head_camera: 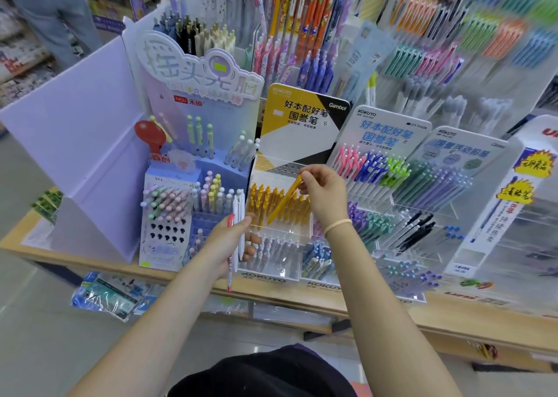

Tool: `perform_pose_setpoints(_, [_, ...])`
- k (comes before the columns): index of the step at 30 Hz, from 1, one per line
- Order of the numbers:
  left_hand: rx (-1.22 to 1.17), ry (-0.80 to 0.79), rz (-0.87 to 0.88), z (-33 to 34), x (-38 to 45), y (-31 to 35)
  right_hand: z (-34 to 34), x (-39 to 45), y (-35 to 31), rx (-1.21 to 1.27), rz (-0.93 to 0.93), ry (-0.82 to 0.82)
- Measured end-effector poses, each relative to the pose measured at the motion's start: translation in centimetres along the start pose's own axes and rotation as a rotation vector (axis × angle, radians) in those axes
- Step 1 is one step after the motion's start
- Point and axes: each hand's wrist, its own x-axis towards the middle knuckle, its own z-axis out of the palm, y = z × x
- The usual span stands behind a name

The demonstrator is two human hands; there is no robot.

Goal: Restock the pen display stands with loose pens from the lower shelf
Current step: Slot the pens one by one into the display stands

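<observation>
My right hand [324,195] pinches a yellow pen [283,201] by its top end, tip slanting down to the left over the row of yellow pens [273,203] in a clear acrylic Kokuyo stand [271,247]. My left hand [229,239] grips a small bunch of loose pens [237,230], white ones and a red-and-white one, held upright just left of that stand. The stand's yellow, white and black header card [299,124] rises behind.
A lilac cardboard display [193,167] with pastel pens stands to the left, beside an empty lilac box [81,142]. More Kokuyo stands [392,191] fill the right side. Hanging pens cover the back wall. Plastic packets [111,297] lie on the lower shelf. A person stands far left.
</observation>
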Motion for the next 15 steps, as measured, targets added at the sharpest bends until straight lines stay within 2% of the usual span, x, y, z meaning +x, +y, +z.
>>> perform_pose_setpoints(5, [-0.023, -0.064, 0.043, -0.2, -0.4, -0.1, 1.4, 0.3, 1.4, -0.130, -0.097, 0.005])
perform_pose_setpoints(15, [-0.009, -0.106, 0.056, -0.1, 0.2, -0.2, 3.2, 1.1, 3.8, -0.262, -0.136, -0.060])
